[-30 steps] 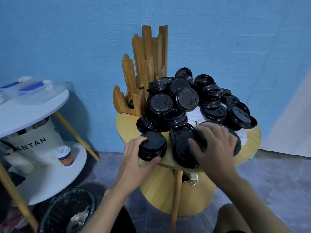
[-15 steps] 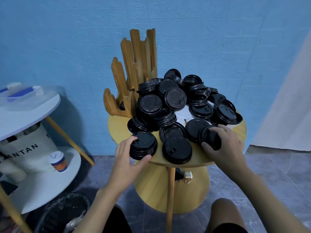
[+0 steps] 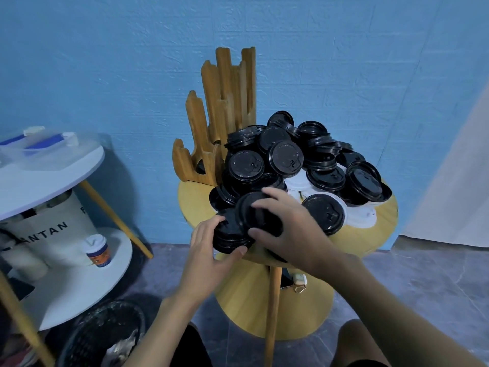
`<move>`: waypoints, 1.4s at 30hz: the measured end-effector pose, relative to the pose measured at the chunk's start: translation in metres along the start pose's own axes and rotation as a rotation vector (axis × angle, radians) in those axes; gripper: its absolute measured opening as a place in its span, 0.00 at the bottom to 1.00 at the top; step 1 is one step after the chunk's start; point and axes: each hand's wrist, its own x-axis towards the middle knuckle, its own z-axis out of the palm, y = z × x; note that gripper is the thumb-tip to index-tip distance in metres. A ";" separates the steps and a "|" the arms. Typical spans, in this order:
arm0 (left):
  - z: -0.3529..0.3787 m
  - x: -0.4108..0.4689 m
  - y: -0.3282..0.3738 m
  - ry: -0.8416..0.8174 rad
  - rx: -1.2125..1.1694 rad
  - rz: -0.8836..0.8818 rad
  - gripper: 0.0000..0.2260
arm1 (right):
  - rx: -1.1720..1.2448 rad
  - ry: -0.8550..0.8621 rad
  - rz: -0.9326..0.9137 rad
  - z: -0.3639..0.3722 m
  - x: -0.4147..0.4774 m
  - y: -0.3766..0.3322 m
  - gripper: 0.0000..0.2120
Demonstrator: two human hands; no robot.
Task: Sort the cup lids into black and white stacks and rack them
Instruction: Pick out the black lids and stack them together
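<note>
A heap of black cup lids [image 3: 285,157] covers the round wooden table [image 3: 381,223], with a few white lids [image 3: 360,215] showing underneath on the right. At the table's front edge my left hand [image 3: 209,247] grips a short stack of black lids [image 3: 230,234]. My right hand [image 3: 288,226] holds a black lid [image 3: 254,210] tilted over that stack, fingers curled round its rim. A wooden rack [image 3: 225,109] with tall upright slats stands at the table's back left.
A single black lid [image 3: 325,213] lies flat just right of my right hand. A white two-tier side table [image 3: 53,165] stands to the left, with a paper cup [image 3: 96,250] on its lower shelf. A dark waste bin [image 3: 103,335] sits on the floor below.
My right hand has carried a black lid from the right side of the table leftward onto the stack that my left hand holds. The camera has shifted slightly.
</note>
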 end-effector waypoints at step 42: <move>-0.002 -0.003 -0.001 0.000 -0.040 -0.044 0.30 | -0.415 -0.015 0.142 0.007 -0.043 0.043 0.30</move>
